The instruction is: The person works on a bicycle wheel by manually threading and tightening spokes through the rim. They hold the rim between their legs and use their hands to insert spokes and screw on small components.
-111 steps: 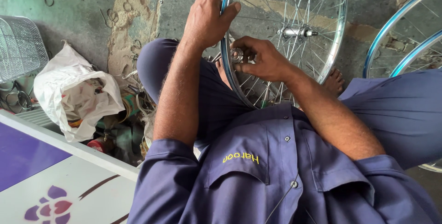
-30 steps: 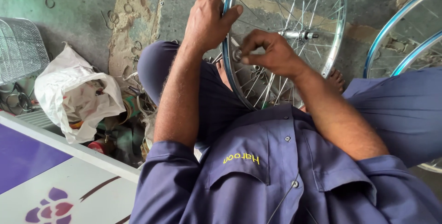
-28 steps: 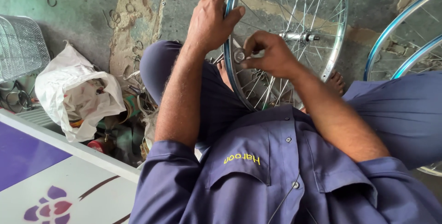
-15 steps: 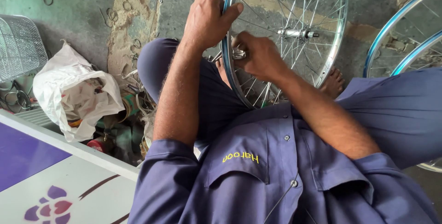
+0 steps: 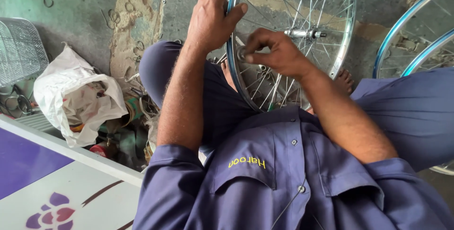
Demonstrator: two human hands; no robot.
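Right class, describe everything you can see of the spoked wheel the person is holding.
The spoked wheel stands upright between the person's knees: a shiny metal rim, thin silver spokes, and a metal hub with its axle sticking out. No tyre shows. The left hand grips the rim; the right hand pinches something small at the spokes.

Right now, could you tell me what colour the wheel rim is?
Shiny silver, clearest in the head view: wheel rim.

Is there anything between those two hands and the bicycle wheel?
Nothing visible. The left hand already grips the wheel at its rim, and the right hand pinches a small metal piece right at the rim.
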